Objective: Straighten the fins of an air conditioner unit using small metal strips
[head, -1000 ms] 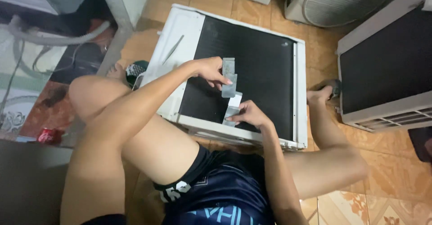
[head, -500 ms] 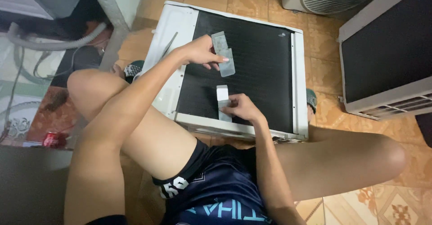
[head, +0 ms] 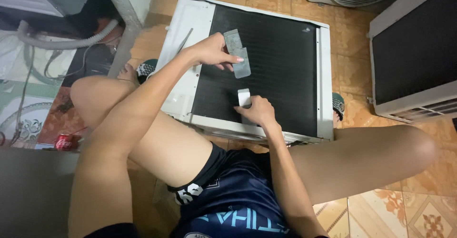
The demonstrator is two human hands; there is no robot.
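At the far left a red can point(head: 63, 142) lies on the floor, half hidden by the grey surface in front of it, and a grey hose point(head: 66, 42) curves off behind a white post. The air-conditioner unit point(head: 190, 33) lies flat on the tiled floor between the person's knees, its black fin panel point(head: 281, 71) facing up; the near edge is hidden by thigh and forearm. A thin metal strip point(head: 184, 39) rests on its white left side.

The left hand point(head: 212, 52) hovers over the panel's upper left, fingers curled shut on one end of a flat grey comb-like tool point(head: 238, 54). The tool's long axis runs up and down the picture, slightly tilted, its free end pointing towards the person; whether it has teeth is hard to make out.

Just below, the right hand point(head: 257, 112) rests on the fins, pinching a small white block point(head: 244, 97) whose lower part the fingers cover; it stands lengthwise along the fins.

At the right, a second unit point(head: 414, 52) is cut off by the edge.
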